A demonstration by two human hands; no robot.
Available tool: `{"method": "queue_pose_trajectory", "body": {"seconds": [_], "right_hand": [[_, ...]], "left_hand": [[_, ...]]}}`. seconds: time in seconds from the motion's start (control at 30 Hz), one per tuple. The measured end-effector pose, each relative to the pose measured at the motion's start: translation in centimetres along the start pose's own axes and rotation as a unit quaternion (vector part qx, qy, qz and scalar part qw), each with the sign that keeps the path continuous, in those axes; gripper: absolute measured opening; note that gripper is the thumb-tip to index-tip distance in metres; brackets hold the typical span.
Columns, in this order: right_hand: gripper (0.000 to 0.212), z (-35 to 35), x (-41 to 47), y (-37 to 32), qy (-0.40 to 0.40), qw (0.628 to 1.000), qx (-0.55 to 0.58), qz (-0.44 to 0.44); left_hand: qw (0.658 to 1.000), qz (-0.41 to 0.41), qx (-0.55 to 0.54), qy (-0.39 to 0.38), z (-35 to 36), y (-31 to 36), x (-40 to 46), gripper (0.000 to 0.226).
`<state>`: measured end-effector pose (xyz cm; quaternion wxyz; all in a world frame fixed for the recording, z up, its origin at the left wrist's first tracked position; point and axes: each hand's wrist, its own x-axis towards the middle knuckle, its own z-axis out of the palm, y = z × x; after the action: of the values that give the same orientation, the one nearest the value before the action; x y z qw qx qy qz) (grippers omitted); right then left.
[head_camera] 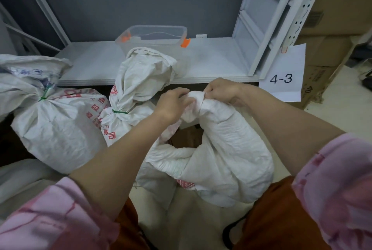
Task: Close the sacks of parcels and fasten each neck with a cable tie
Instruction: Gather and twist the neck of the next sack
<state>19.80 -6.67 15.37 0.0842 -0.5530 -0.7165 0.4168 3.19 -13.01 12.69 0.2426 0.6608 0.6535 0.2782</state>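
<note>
Two sacks (60,121) on the left already wear green ties (118,111). Near the middle, the open sack (221,149) has its top bunched up. The left hand (173,103) and right hand (223,91) both squeeze this neck. It looks like gathering time; next comes a tie.

- Our left hand (174,102) reaches forward, fingers curled, pinching a bunched fold of white sack cloth (193,99).
- Our right hand (222,90) sits just beside the left and a little farther forward, knuckles up, fingers curled round the same fold.
- Both forearms are bare and angle inward toward each other.
- Pink sleeves (338,185) are pushed up near our elbows.
</note>
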Motion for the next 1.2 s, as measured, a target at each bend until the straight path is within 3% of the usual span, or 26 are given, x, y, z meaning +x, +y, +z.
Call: {"method": "queue_pose_trajectory", "body": {"seconds": [0.17,0.27,0.33,0.43,0.53,0.6,0.67,0.73,0.8,0.9,1.03,1.2], "right_hand": [[0.014,-1.2,-1.2,0.6,-0.027,0.999,0.012,0.014],[0.014,-0.6,-0.5,0.8,0.085,0.988,-0.125,-0.035],[0.025,0.1,-0.8,0.5,0.141,0.974,-0.15,-0.091],[0.027,1.3,-1.6,0.4,0.097,0.961,-0.222,-0.134],[0.02,2.0,-1.8,0.0,0.068,0.977,-0.155,-0.131],[0.022,1.8,-1.6,-0.3,0.062,0.989,-0.083,-0.105],[0.019,1.2,-1.3,-0.6,0.062,0.993,-0.065,-0.082],[0.02,0.6,-0.6,-0.8,0.054,0.994,-0.074,-0.062],[0.021,0.1,0.0,-1.0,0.032,0.995,-0.088,-0.038],[0.017,-0.4,0.5,-0.9,0.007,0.999,-0.051,-0.013],[0.037,-0.5,1.5,-1.1,-0.015,0.999,-0.037,0.019],[0.038,-0.6,3.6,-1.9,0.001,1.0,-0.015,0.013]], "left_hand": [[0.995,-0.031,-0.068,-0.073,-0.1,0.9,0.6,0.023],[0.993,-0.076,-0.026,-0.084,-0.8,1.7,1.3,0.031],[0.99,-0.117,0.024,-0.08,-1.5,2.1,2.0,0.032],[0.979,-0.171,0.058,-0.098,-2.6,2.5,2.3,0.027],[0.974,-0.199,0.051,-0.099,-3.4,2.1,2.7,0.026],[0.983,-0.166,0.063,-0.054,-3.4,1.9,2.8,0.028],[0.995,-0.08,0.052,0.006,-3.3,2.0,2.6,0.039],[0.999,-0.002,0.043,-0.012,-3.3,2.5,1.7,0.044],[0.996,0.035,0.06,-0.06,-2.9,2.4,1.5,0.03],[0.996,0.025,0.058,-0.062,-2.6,1.4,2.3,0.011],[0.987,0.002,0.059,-0.147,-2.4,0.8,3.0,0.029],[0.99,-0.045,0.045,-0.123,-2.8,0.0,4.4,0.014]]}}
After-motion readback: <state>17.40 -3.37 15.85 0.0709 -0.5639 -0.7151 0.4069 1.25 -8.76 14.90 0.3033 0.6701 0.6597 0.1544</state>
